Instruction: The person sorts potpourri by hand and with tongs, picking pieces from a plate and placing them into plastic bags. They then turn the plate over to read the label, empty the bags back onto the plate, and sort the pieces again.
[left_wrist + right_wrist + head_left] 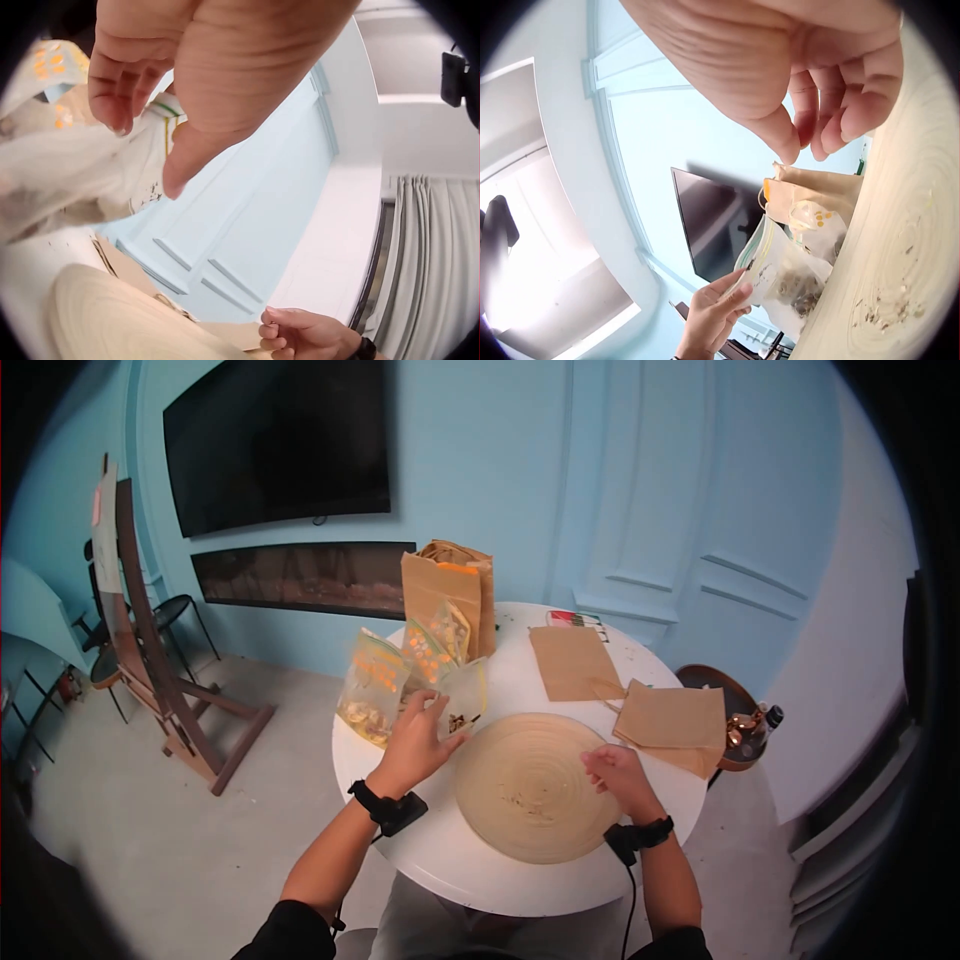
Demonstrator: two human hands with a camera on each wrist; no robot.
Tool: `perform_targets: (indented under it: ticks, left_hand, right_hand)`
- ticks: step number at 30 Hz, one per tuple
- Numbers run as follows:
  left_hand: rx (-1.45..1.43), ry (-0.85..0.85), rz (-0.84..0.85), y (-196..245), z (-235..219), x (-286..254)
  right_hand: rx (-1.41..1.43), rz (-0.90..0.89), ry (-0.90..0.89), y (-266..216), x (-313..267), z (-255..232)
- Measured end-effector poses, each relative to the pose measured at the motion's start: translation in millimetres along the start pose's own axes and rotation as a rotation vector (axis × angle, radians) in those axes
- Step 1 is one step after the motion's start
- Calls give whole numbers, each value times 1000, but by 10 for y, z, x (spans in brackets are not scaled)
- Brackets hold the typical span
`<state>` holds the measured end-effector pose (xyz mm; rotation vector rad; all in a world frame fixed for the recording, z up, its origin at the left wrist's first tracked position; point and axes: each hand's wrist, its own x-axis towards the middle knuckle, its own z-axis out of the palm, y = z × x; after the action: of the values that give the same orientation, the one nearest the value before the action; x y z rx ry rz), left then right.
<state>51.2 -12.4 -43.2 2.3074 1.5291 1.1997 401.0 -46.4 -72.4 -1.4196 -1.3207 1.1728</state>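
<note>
My left hand (415,742) grips the top edge of a clear zip bag (784,271), with the thumb on its near face. Dark dried pieces show low in this bag, which stands at the left rim of a round, pale woven mat (520,755). Over the mat's right side is my right hand (622,775), fingers loosely curled and the thumb close to them. Nothing shows between those fingertips (821,154). Small brown crumbs (889,315) lie scattered on the mat below.
Clear bags with orange dots (372,695) stand left of the mat, before a tall brown paper bag (448,605). Flat brown paper bags (672,718) lie at the right on the white round table (420,860). A side table with bottles (735,735) stands beyond.
</note>
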Motion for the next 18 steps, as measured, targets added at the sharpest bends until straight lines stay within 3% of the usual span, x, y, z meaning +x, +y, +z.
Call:
perform_targets:
  ticks: [1, 4, 5, 9, 12, 18]
  left_hand:
    - [81, 42, 134, -48, -56, 36]
    - [89, -163, -55, -9, -317, 255]
    - [82, -39, 28, -23, -385, 317]
    - [66, 214, -46, -35, -554, 549]
    - [223, 30, -12, 90, -506, 622]
    - [117, 27, -78, 194, -385, 1107]
  right_hand:
    - [40, 20, -15, 1, -17, -53]
    - [252, 51, -76, 144, 99, -223]
    - [336, 55, -98, 206, 146, -257]
    - [521, 8, -166, 353, 245, -337]
    - [518, -10, -179, 433, 228, -339]
    - [626, -174, -43, 463, 126, -320]
